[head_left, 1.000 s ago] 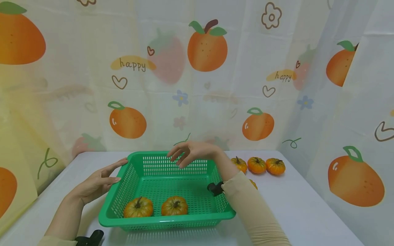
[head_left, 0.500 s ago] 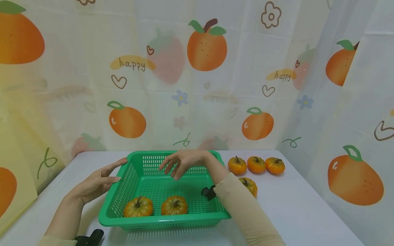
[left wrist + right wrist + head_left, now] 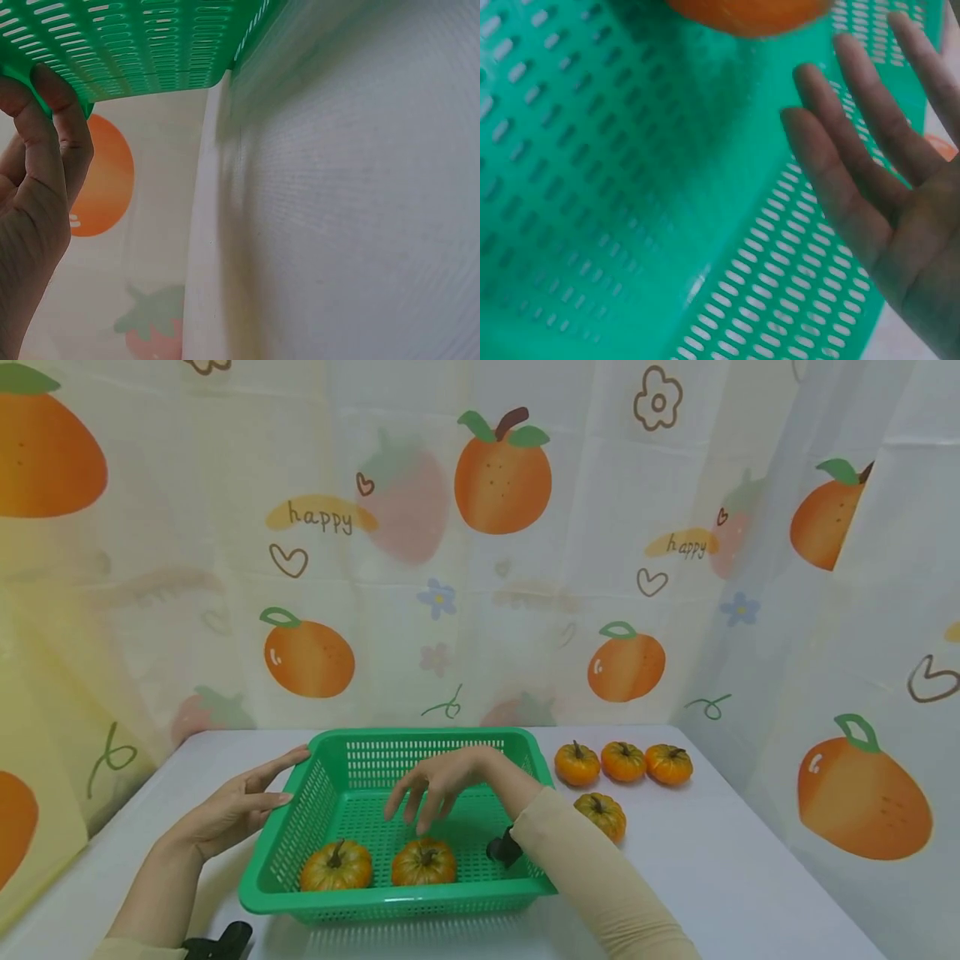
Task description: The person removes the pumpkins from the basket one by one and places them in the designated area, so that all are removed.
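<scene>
The right hand [image 3: 442, 781] is down inside the green basket [image 3: 495, 888], wrist bent and fingers pointing toward the floor of it, just on the far side of the right-hand pumpkin [image 3: 424, 865]. I'd call the step in hand a reach for that pumpkin: the fingers are loose and a little spread, with nothing in their grasp, and the fingertips look just short of its skin. The blurred orange edge in the right wrist view is probably that same pumpkin, though so little of it shows that I wouldn't swear to it.

The left hand [image 3: 236, 802] rests at the basket's left rim, thumb and fingers fairly straight and touching it rather than clenched round it, as if to steady it. Near that side, the left-hand pumpkin [image 3: 337, 870] sits inside by the near wall, stem up, a short gap from its neighbour.

Out on the white table [image 3: 757, 877], to the right of the basket, three pumpkins stand in a far row: one nearest the basket [image 3: 577, 765], a middle one [image 3: 622, 762] and one at the right end [image 3: 669, 765]. A fourth pumpkin [image 3: 606, 815] sits nearer, partly behind the right sleeve [image 3: 600, 883].

As I judge it, the next move calls for lowering the fingers round the pumpkin's sides and closing them evenly, clear of the near wall, while the left hand keeps the basket from sliding.
</scene>
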{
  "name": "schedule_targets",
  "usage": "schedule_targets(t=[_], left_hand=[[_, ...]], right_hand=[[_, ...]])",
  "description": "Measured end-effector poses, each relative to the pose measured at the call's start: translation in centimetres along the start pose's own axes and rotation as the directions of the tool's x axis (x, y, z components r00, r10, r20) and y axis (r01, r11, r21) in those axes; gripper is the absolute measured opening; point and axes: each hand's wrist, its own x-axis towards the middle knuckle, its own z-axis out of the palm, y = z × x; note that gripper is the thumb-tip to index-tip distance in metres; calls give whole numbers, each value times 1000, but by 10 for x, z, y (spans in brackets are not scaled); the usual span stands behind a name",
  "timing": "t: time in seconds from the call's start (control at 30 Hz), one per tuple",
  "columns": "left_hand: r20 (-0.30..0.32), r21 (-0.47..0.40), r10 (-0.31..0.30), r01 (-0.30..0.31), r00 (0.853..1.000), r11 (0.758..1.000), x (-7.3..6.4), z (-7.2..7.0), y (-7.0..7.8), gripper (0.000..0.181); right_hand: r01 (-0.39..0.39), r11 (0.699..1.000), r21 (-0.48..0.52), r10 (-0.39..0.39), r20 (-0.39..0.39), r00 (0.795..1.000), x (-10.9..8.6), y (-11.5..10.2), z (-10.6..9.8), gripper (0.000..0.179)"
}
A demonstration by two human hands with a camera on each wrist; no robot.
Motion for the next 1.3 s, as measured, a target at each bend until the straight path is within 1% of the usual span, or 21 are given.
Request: schedule_targets(t=[0.17,0.33,0.5,0.7,1.03,1.3], left_hand=[[24,-16,13,-13,1000,1000,0,0,0,66],[15,-14,17,-17,1000,1000,0,0,0,66],[-1,-4,7,-7,1000,1000,0,-1,-1,65],[7,-13,14,-14,1000,1000,0,-1,-1,65],[15,-30,25,-24,1000,999,0,0,-1,65],[32,-44,37,-36,999,998,1,0,0,65]], right_hand=[[-27,999,-24,28,37,999,4,3,4,46],[-48,998,-34,50,55,997,7,5,6,45],[-83,996,-34,86,85,993,10,5,8,43],[-118,991,-61,125,119,985,10,5,9,41],[-125,988,-93,139,169,976,9,4,11,37],[-116,989,-88,130,178,975,9,4,11,37]])
